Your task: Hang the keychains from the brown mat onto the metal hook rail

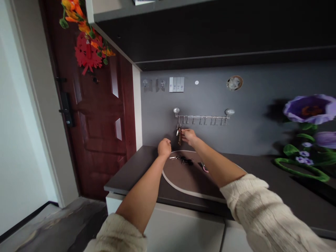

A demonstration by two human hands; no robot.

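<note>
A bunch of keys with a brown fob hangs by its ring at the left end of a metal hook rail on the grey wall. My right hand is at the fob's right side, its fingertips closed against it. To the left and slightly lower, my left hand is curled with the fingers drawn in; whatever it may hold is hidden. Below both hands, more keys with dark fobs lie on a brown mat with a pale rim. A pink item beside them is partly covered by my right forearm.
A dark shelf overhangs the counter. Purple artificial flowers stand at the right. Two clear wall hooks and a white switch-like panel are above the rail. A dark red door is at the left.
</note>
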